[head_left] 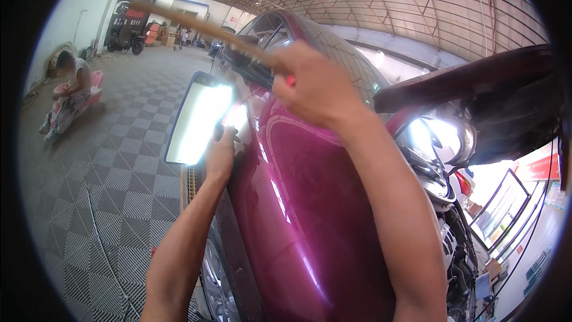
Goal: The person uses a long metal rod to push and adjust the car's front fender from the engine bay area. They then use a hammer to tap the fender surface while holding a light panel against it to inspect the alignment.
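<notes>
My right hand (313, 83) is closed around a long, motion-blurred wooden stick (196, 27), raised over a glossy magenta car fender (310, 203); something red shows at its fingers. My left hand (225, 140) is closed on a small object at the fender's side, too glared and hidden to make out. Just left of it a glowing rectangular light panel (196, 116) with a dark frame stands tilted beside the car, its reflections streaking the paint. A side mirror (235, 56) is partly hidden behind the stick.
An open hood (506, 77) is at the right, with the engine bay (453, 250) below. A person (77, 80) sits on a pink ride-on toy at the left. A cable (104, 250) crosses the tiled floor (131, 167); a motorbike (131, 42) stands farther back.
</notes>
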{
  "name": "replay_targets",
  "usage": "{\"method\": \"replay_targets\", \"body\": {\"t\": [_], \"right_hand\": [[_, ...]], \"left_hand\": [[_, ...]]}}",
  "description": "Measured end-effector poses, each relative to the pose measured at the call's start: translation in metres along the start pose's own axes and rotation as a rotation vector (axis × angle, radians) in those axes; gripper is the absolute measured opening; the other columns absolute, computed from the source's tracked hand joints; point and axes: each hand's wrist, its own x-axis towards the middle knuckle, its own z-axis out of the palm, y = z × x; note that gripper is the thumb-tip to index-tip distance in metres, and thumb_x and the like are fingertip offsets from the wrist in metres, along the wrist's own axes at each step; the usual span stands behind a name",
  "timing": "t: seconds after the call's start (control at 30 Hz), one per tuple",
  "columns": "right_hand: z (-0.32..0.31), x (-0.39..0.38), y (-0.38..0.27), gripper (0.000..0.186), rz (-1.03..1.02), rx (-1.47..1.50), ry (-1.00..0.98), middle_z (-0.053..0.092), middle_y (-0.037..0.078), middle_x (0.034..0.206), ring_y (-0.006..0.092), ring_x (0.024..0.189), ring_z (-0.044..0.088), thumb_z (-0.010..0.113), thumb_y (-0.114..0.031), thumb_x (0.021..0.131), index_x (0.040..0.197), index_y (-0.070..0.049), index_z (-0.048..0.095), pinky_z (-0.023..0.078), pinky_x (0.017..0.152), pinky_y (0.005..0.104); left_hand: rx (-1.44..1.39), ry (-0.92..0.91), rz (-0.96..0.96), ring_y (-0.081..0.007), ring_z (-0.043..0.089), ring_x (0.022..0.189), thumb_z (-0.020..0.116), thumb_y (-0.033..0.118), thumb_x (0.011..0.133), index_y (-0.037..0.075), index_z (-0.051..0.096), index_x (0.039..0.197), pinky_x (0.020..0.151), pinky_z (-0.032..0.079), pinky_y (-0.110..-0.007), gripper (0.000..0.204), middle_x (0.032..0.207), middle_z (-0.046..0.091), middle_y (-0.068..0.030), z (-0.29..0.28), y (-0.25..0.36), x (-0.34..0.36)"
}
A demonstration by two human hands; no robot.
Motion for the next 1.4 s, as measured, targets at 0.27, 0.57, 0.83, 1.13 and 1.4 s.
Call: {"method": "replay_targets", "body": {"t": [0.27, 0.57, 0.83, 1.13, 1.4], "right_hand": [[-0.003, 0.002, 0.011, 0.018, -0.022, 0.037, 0.077, 0.061, 0.011, 0.107, 0.0301, 0.106, 0.061, 0.060, -0.018, 0.085, 0.096, -0.005, 0.066, 0.052, 0.087, 0.0436], [0.002, -0.003, 0.015, 0.015, -0.057, -0.063, 0.079, 0.060, 0.012, 0.105, 0.0311, 0.101, 0.061, 0.061, -0.017, 0.084, 0.094, -0.006, 0.063, 0.052, 0.085, 0.0449], [0.009, -0.007, 0.015, 0.014, -0.131, -0.246, -0.043, 0.059, 0.013, 0.103, 0.0336, 0.100, 0.061, 0.059, -0.016, 0.085, 0.094, -0.006, 0.061, 0.052, 0.084, 0.0457], [0.016, -0.010, 0.007, 0.014, -0.014, -0.102, -0.007, 0.059, 0.013, 0.102, 0.0321, 0.101, 0.061, 0.060, -0.016, 0.084, 0.094, -0.006, 0.062, 0.053, 0.084, 0.0447], [0.009, -0.004, 0.002, 0.013, 0.007, 0.055, 0.131, 0.060, 0.012, 0.102, 0.0306, 0.100, 0.062, 0.062, -0.014, 0.082, 0.092, -0.006, 0.063, 0.053, 0.083, 0.0445]], "left_hand": [[-0.021, -0.004, -0.085, -0.0068, 0.045, 0.054, 0.060, 0.033, 0.097, 0.000, 0.067, 0.095, 0.052, 0.034, -0.025, 0.034, 0.068, 0.057, -0.0009, -0.008, 0.010, -0.004], [-0.012, 0.007, -0.035, -0.0044, 0.041, 0.048, 0.059, 0.036, 0.100, 0.001, 0.065, 0.087, 0.045, 0.029, -0.024, 0.038, 0.062, 0.054, 0.0018, -0.006, 0.004, 0.003], [-0.037, -0.075, -0.017, -0.0045, 0.039, 0.048, 0.060, 0.038, 0.100, 0.002, 0.065, 0.090, 0.045, 0.029, -0.023, 0.038, 0.062, 0.053, 0.0023, -0.001, 0.010, 0.003], [-0.071, -0.054, -0.056, -0.0040, 0.038, 0.046, 0.059, 0.036, 0.101, 0.002, 0.064, 0.094, 0.042, 0.027, -0.023, 0.035, 0.070, 0.059, -0.0006, 0.006, 0.000, 0.013], [-0.066, -0.032, -0.097, -0.0041, 0.041, 0.049, 0.059, 0.036, 0.102, 0.002, 0.064, 0.094, 0.044, 0.030, -0.023, 0.036, 0.072, 0.057, 0.0000, 0.002, -0.006, 0.020]]}}
